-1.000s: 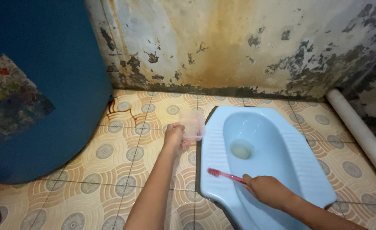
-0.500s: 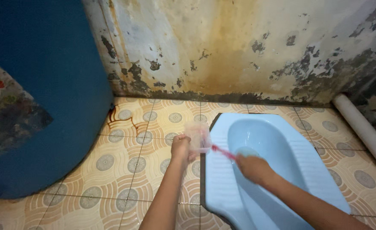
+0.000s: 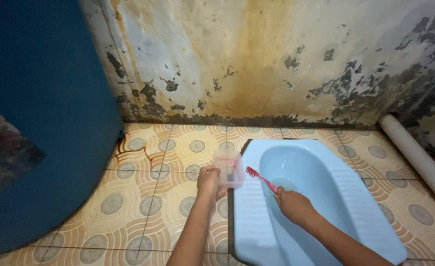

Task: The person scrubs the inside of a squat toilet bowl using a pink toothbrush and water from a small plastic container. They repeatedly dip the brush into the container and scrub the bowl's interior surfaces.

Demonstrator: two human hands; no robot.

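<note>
The left hand grips a clear plastic cup over the tiled floor; the right hand is closed around a red toothbrush (bristles just beside the cup) above the blue squat toilet. Scrubbing looks unfinished.

The cup looks like clear, thin plastic, the toothbrush red plastic with pale bristles, the squat pan smooth glossy light-blue ceramic, the floor glazed patterned tile, the wall rough, stained, peeling plaster, the drum matt blue plastic
</note>
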